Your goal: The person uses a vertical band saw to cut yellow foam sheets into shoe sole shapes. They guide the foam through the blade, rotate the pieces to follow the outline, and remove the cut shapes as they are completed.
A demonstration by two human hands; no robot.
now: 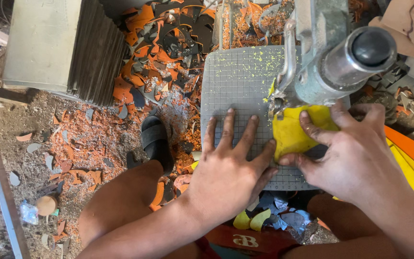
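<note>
A yellow foam piece (pixel 291 136) lies on a grey gridded work plate (pixel 238 81) under the cutting head of a grey-green machine (pixel 334 60). My right hand (pixel 355 153) presses on the yellow piece with thumb and fingers, holding it against the blade. Flat on the plate just left of the piece rests my left hand (pixel 231 165), fingers spread, index tip touching the piece's left edge. Yellow crumbs dot the plate.
Orange, black and grey offcuts (pixel 164 52) cover the floor to the left. A black sandal (pixel 155 139) is on my foot below the plate. A grey ribbed box (pixel 63 45) stands top left. Yellow and orange sheets (pixel 410 168) lie at right.
</note>
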